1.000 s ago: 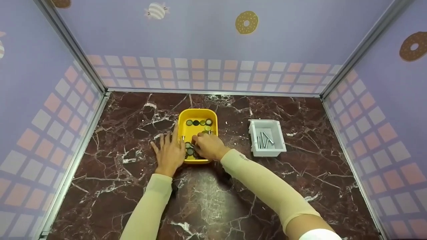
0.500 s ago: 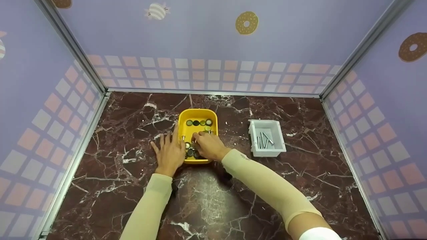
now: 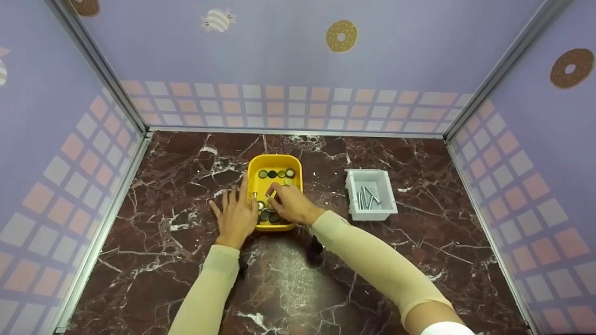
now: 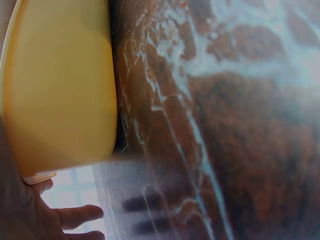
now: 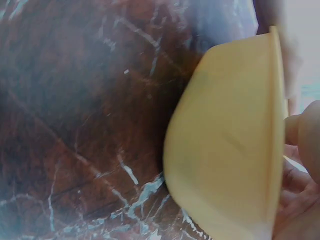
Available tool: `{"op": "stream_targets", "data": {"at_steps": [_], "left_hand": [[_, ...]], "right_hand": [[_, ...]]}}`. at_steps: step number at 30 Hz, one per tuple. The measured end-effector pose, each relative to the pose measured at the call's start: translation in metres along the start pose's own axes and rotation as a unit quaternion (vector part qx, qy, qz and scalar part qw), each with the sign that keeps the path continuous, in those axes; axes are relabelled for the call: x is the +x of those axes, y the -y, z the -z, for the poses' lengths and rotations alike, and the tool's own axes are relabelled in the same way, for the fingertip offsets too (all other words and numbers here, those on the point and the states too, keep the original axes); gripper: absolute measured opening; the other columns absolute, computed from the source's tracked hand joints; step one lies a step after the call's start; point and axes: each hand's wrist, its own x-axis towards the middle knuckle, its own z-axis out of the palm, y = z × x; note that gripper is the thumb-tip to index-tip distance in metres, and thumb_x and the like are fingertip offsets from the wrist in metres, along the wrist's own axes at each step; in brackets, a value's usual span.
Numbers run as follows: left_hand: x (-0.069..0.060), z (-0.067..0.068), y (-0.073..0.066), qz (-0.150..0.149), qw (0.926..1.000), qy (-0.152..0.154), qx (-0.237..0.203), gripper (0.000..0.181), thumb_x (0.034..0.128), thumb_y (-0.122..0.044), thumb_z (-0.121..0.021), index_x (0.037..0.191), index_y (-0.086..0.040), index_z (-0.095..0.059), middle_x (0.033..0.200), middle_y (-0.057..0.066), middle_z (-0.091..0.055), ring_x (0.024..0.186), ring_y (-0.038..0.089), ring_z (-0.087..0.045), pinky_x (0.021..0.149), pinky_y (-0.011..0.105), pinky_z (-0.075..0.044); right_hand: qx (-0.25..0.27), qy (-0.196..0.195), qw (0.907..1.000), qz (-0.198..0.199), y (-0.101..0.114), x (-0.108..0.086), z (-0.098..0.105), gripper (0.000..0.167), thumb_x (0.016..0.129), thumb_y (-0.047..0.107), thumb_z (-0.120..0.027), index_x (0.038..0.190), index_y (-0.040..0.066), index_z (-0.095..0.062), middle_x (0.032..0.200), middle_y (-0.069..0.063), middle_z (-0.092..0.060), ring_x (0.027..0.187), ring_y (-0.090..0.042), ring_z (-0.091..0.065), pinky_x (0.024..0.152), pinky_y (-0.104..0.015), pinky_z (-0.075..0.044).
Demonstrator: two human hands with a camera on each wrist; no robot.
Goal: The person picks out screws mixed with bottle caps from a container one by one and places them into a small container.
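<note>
A yellow plastic box (image 3: 274,159) holds several round bottle-cap-like discs (image 3: 272,174) along its inner sides. My left hand (image 3: 236,215) lies against the box's left side, fingers spread and straight, its thumb over the rim. Beside that thumb is a silver bolt (image 3: 254,195). My right hand (image 3: 292,203) reaches into the box over its right rim. Its thumb and index finger pinch a small silver bolt (image 3: 270,196), mostly covered by the fingers. Both wrist views show the box's outer wall (image 4: 60,90); the right one catches only part of my fingers (image 5: 295,190).
A white bin (image 3: 392,195) with several silver bolts (image 3: 365,197) stands to the right of the box. Dark red marbled tabletop (image 3: 186,279) lies around both. Purple patterned panels (image 3: 279,56) close off the back and sides.
My right hand has lifted slightly and shifted a little right inside the box, bringing the pinched bolt into sight. My left hand stays in place against the box. The view tilts slightly.
</note>
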Motion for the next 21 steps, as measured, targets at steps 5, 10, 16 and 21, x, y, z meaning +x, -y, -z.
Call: {"op": "stream_targets", "data": {"at_steps": [5,10,16,21], "left_hand": [[-0.001,0.000,0.001,0.003,1.0000,0.004,0.004,0.073,0.1213,-0.040,-0.045,0.189,-0.033,-0.018,0.184,0.030,-0.044,0.178,0.059,-0.026,0.139,0.090,0.001],[-0.001,0.000,0.001,0.001,1.0000,0.007,0.004,0.075,0.1212,-0.041,-0.045,0.190,-0.033,-0.015,0.185,0.031,-0.041,0.178,0.060,-0.024,0.139,0.091,0.002],[-0.001,-0.001,0.002,0.002,1.0000,0.009,0.001,0.074,0.1220,-0.041,-0.044,0.190,-0.032,-0.016,0.185,0.031,-0.041,0.178,0.060,-0.024,0.139,0.090,0.003],[0.001,0.000,0.001,0.000,1.0000,0.006,-0.002,0.073,0.1217,-0.041,-0.043,0.190,-0.033,-0.016,0.185,0.030,-0.041,0.178,0.059,-0.024,0.140,0.089,0.004]], "right_hand": [[0.050,-0.004,0.9985,-0.020,0.003,-0.005,0.007,0.019,0.116,0.010,-0.069,0.131,-0.002,-0.074,0.107,-0.019,-0.088,0.095,-0.030,-0.088,0.084,-0.043,-0.074],[0.086,-0.021,0.9955,-0.034,0.005,-0.011,0.019,0.022,0.116,0.011,-0.070,0.131,-0.004,-0.076,0.107,-0.018,-0.088,0.096,-0.031,-0.087,0.085,-0.045,-0.073],[0.105,-0.031,0.9927,-0.050,0.002,-0.020,0.033,0.023,0.116,0.014,-0.072,0.132,-0.002,-0.077,0.112,-0.018,-0.089,0.096,-0.030,-0.087,0.087,-0.045,-0.073],[0.121,-0.043,0.9893,-0.071,-0.001,-0.030,0.047,0.021,0.115,0.014,-0.074,0.131,0.002,-0.079,0.110,-0.016,-0.089,0.092,-0.033,-0.087,0.076,-0.035,-0.071]]}}
